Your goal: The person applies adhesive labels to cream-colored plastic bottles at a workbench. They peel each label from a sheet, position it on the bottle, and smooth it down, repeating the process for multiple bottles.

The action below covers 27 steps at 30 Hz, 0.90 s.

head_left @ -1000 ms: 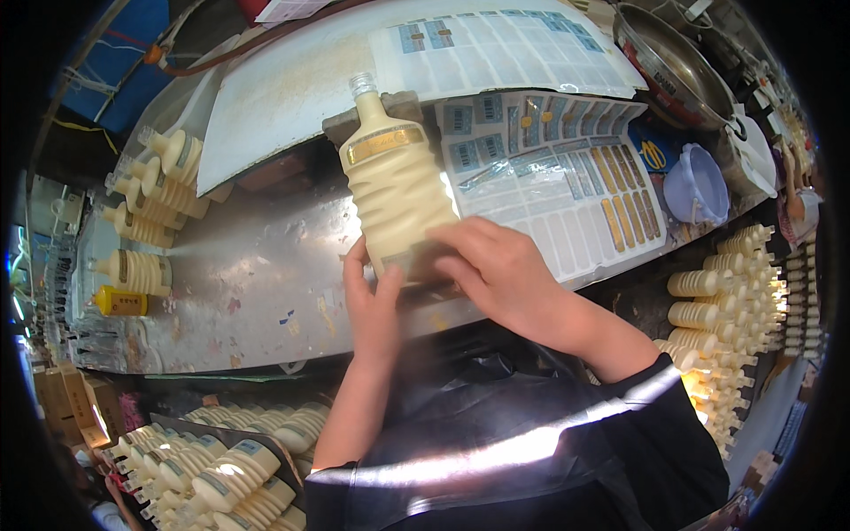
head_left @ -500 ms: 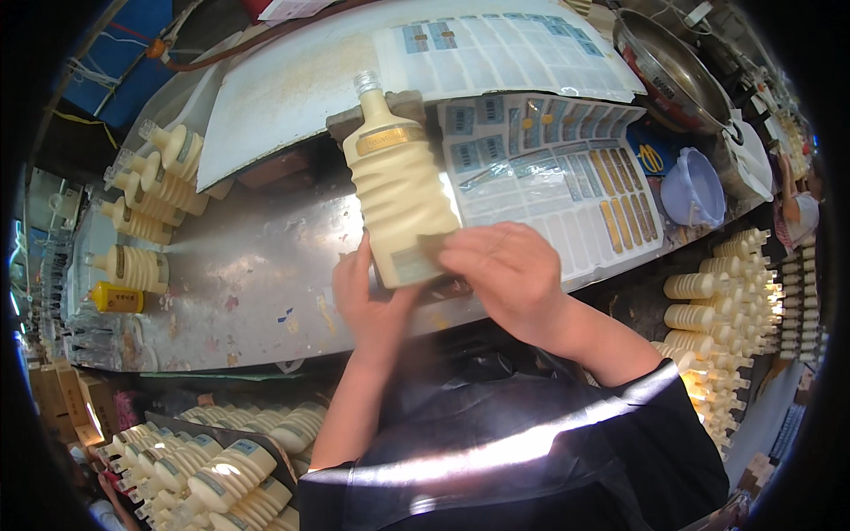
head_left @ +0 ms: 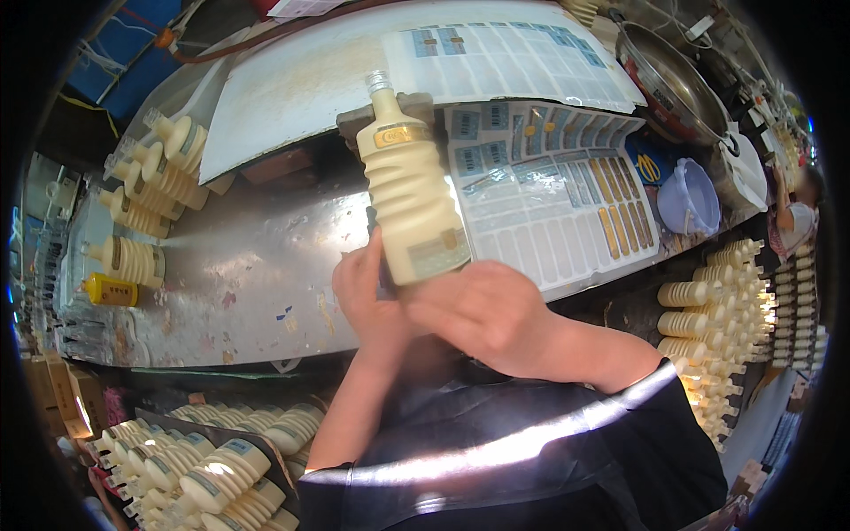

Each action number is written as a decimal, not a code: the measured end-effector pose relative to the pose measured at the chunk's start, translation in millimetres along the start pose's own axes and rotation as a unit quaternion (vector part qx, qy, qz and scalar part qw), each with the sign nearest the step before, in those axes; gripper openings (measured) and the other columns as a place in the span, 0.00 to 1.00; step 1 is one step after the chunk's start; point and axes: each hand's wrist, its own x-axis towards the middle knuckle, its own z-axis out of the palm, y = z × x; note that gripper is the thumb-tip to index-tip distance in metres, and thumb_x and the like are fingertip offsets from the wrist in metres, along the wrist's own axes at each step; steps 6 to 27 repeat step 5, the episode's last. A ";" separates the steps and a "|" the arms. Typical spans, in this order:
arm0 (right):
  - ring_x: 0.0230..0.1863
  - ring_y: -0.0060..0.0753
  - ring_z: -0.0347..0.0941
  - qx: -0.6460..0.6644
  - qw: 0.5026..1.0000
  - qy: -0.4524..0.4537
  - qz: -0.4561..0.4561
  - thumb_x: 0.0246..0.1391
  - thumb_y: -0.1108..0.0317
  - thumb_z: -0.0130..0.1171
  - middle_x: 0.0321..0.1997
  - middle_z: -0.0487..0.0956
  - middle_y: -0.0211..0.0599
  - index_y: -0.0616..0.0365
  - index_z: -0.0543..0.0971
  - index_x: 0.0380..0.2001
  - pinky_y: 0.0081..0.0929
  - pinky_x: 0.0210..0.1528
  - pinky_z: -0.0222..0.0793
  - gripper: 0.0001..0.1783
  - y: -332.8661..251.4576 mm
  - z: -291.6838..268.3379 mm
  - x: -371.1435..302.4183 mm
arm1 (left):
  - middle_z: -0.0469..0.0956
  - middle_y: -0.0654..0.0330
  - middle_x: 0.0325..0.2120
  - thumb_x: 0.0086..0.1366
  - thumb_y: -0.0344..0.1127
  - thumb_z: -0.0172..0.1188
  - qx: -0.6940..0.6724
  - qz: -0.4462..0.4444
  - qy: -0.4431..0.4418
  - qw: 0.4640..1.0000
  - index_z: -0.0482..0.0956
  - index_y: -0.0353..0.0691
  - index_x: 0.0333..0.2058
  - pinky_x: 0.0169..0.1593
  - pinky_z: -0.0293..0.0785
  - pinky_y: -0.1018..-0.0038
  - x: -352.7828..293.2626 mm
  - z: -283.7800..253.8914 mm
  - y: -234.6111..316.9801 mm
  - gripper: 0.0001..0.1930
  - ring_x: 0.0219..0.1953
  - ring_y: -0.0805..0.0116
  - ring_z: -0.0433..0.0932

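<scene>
A cream bottle (head_left: 409,190) with wavy ridged sides and a clear threaded neck lies tilted on its back, its neck end resting on a brown block (head_left: 354,119). A gold label (head_left: 400,135) sits on its shoulder. Near its base is a greenish label (head_left: 434,255) with a small brownish patch at the right end. My left hand (head_left: 365,288) grips the lower left edge, thumb and fingers closed round it. My right hand (head_left: 487,310) presses against the base just below the label, fingers bent together and slightly blurred; their tips are partly hidden.
Label sheets (head_left: 549,190) in blue, silver and gold lie right of the bottle, beside a lilac bucket (head_left: 689,199) and a large metal pan (head_left: 673,75). More bottles (head_left: 159,168) stand at left; a yellow container (head_left: 112,289) is near them. Racked bottles (head_left: 221,473) fill the lower left.
My right hand has moved down and left from the label's right end to the base. The brownish patch now shows on the label. My left hand stays at the bottle's edge.
</scene>
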 end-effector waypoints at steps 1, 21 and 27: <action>0.37 0.36 0.80 -0.032 0.998 0.052 -0.001 0.43 0.72 0.65 0.40 0.81 0.35 0.61 0.81 0.38 0.32 0.36 0.74 0.15 1.8 0.9 6.0 | 0.79 0.58 0.42 0.48 0.34 0.75 0.002 0.007 0.008 1.000 0.79 0.38 0.60 0.57 0.66 0.62 2.7 1.0 4.0 0.37 0.48 0.57 0.76; 0.39 0.35 0.80 -0.082 0.996 0.041 0.023 0.39 0.72 0.65 0.40 0.81 0.35 0.60 0.81 0.39 0.31 0.36 0.72 0.18 4.8 -2.4 13.8 | 0.79 0.58 0.42 0.49 0.36 0.75 -0.003 0.004 -0.003 1.000 0.79 0.38 0.61 0.58 0.66 0.61 3.8 -2.3 7.1 0.37 0.48 0.57 0.76; 0.39 0.35 0.80 -0.082 0.996 0.041 0.023 0.39 0.72 0.65 0.40 0.81 0.35 0.60 0.81 0.39 0.31 0.36 0.72 0.18 4.8 -2.4 13.8 | 0.79 0.58 0.42 0.49 0.36 0.75 -0.003 0.004 -0.003 1.000 0.79 0.38 0.61 0.58 0.66 0.61 3.8 -2.3 7.1 0.37 0.48 0.57 0.76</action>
